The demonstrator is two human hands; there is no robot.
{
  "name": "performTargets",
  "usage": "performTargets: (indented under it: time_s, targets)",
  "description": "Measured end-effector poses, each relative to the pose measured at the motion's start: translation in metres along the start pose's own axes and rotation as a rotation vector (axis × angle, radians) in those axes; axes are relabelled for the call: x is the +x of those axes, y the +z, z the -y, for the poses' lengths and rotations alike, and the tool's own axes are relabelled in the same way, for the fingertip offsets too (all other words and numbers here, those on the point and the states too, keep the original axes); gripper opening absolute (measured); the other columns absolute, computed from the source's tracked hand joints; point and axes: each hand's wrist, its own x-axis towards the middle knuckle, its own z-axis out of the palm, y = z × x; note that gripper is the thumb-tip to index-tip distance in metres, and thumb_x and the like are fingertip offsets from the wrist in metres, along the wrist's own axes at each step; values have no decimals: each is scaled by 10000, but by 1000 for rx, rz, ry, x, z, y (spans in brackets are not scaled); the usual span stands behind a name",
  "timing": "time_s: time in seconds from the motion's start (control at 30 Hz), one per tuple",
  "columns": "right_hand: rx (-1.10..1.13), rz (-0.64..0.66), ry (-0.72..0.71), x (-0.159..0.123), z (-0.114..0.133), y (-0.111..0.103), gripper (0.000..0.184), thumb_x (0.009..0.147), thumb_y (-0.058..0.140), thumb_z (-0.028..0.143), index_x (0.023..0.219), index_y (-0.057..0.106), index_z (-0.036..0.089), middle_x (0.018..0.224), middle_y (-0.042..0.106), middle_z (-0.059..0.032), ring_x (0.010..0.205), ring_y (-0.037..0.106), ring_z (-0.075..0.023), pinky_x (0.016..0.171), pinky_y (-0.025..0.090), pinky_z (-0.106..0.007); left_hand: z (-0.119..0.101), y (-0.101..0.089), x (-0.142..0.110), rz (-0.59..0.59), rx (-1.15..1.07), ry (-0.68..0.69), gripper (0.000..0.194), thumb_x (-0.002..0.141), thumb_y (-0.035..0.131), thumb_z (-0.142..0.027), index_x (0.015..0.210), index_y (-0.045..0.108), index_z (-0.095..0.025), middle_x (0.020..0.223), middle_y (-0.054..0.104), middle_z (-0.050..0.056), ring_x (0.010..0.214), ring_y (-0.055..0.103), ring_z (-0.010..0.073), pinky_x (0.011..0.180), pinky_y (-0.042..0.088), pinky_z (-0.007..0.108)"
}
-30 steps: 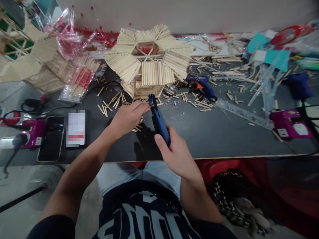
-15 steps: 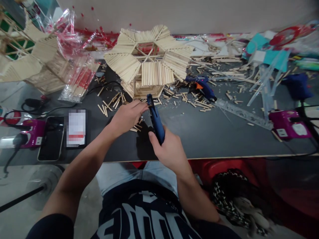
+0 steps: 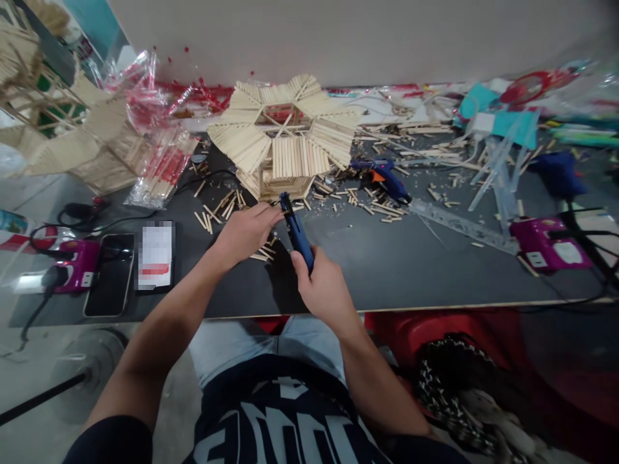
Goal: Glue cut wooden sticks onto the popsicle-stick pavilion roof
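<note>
My right hand grips a blue glue gun, its nozzle aimed away from me toward a wooden stick model house. My left hand sits just left of the nozzle with its fingers pinched together at the tip; what they hold is too small to make out. Loose wooden sticks lie on the dark table under and around the left hand.
A second blue glue gun lies right of the model beside a clear ruler. Two phones and a purple power strip are at the left, another purple strip at the right. Stick packs lie at back left.
The glue gun and my right hand moved slightly left and away from me, closer to my left hand. The view tilted a little, so the table sits lower in the picture.
</note>
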Motion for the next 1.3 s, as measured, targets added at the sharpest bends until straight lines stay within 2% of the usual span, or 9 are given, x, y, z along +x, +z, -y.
performTargets:
  time_s: [0.33,0.5,0.7,0.83,0.97,1.03,1.13,1.2,1.3]
  targets:
    - [-160,-66,49,1,-1,3,454,1078,275,477,1062,578,139,779,712,-148,633,663,-276,597,293,-321,-1,-6,0,-93,-6,9,319,1106,386,-243,1052,678,-128,907,736,68,801,715,150,701,548,241]
    - [-275,17,-12,-6,-4,-6,448,1072,345,540,1005,585,167,725,682,-119,606,644,-265,581,302,-319,0,-10,1,-189,11,33,298,1104,428,-271,1037,688,-140,877,746,65,779,719,138,654,536,225]
    - [-354,-193,-85,-11,-7,-4,550,1049,423,515,1289,585,48,1077,692,-245,979,661,-369,833,498,-465,0,-9,2,-346,-35,86,168,1053,579,-234,1118,712,-155,965,783,56,839,744,118,711,559,210]
    - [-396,-292,-105,-10,-19,6,629,994,544,500,1424,530,41,1244,626,-287,1153,581,-418,962,478,-605,-2,-11,1,-435,-113,116,159,988,686,-194,1136,744,-193,944,780,31,807,736,98,668,539,185]
    - [-283,-316,-214,-6,-29,9,739,943,593,594,1447,520,57,1421,534,-302,1382,436,-439,1121,373,-672,-6,-13,1,-441,-199,126,138,971,709,-195,1094,768,-215,957,784,29,821,739,94,691,550,187]
    - [-187,-297,-270,-2,-28,2,655,961,580,559,1401,565,74,1416,562,-276,1395,446,-411,1148,375,-649,-10,-12,3,-460,-244,102,100,967,719,-218,1044,782,-211,927,786,27,797,740,93,681,553,185]
    - [16,-256,-382,9,-18,-20,444,996,571,439,1336,619,157,1303,671,-179,1258,601,-310,1103,479,-539,-15,-11,6,-481,-406,38,83,944,749,-244,988,799,-196,911,801,35,797,753,98,709,576,186]
    - [148,-241,-453,18,-7,-36,369,1002,586,407,1306,639,205,1222,717,-123,1089,690,-247,1000,554,-451,-17,-11,7,-415,-534,-9,95,931,761,-247,991,807,-189,913,815,41,818,768,108,748,591,196]
    - [220,-226,-561,31,8,-52,248,1013,597,373,1194,700,240,1080,756,-61,918,712,-192,918,565,-379,-18,-12,7,-242,-647,-71,121,966,715,-229,1037,808,-202,899,825,32,810,780,118,746,600,208]
